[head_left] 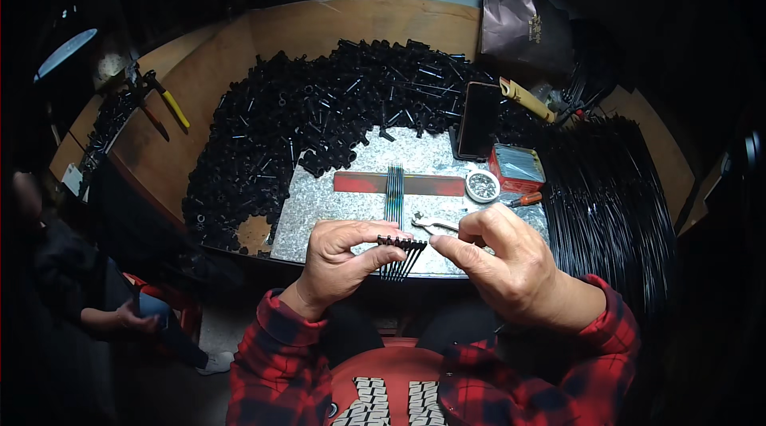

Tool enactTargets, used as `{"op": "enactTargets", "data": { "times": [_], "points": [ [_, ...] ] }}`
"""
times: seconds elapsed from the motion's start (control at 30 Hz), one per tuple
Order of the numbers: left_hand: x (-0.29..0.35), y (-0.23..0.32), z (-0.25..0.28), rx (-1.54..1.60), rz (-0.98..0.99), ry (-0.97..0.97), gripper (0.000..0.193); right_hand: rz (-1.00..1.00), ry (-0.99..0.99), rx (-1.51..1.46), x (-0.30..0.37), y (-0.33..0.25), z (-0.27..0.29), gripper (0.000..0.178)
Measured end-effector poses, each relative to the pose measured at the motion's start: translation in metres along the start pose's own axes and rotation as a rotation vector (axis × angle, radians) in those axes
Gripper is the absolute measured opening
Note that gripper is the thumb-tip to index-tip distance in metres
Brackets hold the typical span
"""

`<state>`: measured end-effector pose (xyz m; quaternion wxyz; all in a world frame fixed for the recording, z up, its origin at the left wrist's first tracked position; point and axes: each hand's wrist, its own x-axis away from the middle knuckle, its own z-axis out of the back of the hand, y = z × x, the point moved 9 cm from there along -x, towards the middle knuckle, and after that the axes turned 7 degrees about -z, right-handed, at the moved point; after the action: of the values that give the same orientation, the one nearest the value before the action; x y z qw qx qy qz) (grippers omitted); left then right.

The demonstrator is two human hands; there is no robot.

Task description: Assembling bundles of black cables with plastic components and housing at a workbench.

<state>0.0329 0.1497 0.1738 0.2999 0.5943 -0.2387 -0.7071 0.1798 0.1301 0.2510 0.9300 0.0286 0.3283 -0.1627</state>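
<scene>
A big heap of loose, black, tubular plastic parts (311, 99) spreads leftward and behind, so plenty seems left. The left hand (339, 262) is clamped on a row of slim black rods with small knobbed heads (415, 246), above the near edge of the speckled grey surface (311, 207); that set looks partly done. The right hand (511, 266) is at the row's right end, its grip unclear. Rightmost, many long, glossy black strands (606, 211) look unused.

I'm watching red-and-dark plaid sleeves (279, 366) and a speckled grey slab (319, 211).
From afar I'm picking out handheld black rods (396, 268), black parts (319, 111), a red-and-brown bar (359, 183), a white-rimmed dish (483, 199) and a yellow tool handle (175, 109).
</scene>
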Motion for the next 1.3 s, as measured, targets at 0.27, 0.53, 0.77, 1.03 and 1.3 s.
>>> {"op": "enactTargets", "data": {
  "times": [0.27,0.53,0.77,1.03,1.3],
  "points": [
    [-0.005,0.009,-0.006,-0.088,-0.084,-0.044,0.019,-0.001,-0.029,-0.051,-0.003,0.003,0.0,0.038],
    [0.005,0.005,-0.016,0.01,-0.123,-0.113,0.023,-0.108,-0.078,-0.362,-0.022,0.003,-0.017,0.035],
    [0.044,-0.024,-0.03,-0.388,-0.205,-0.206,0.055,-0.187,-0.193,-0.318,-0.025,-0.006,-0.029,0.024],
    [0.099,-0.099,-0.041,-0.719,-0.046,-0.443,0.092,-0.145,-0.129,-0.273,-0.022,-0.016,-0.033,0.024],
    [0.102,-0.11,-0.043,-0.872,-0.198,-0.294,0.089,-0.067,-0.224,-0.185,-0.019,-0.016,-0.031,0.018]
  ]
}}
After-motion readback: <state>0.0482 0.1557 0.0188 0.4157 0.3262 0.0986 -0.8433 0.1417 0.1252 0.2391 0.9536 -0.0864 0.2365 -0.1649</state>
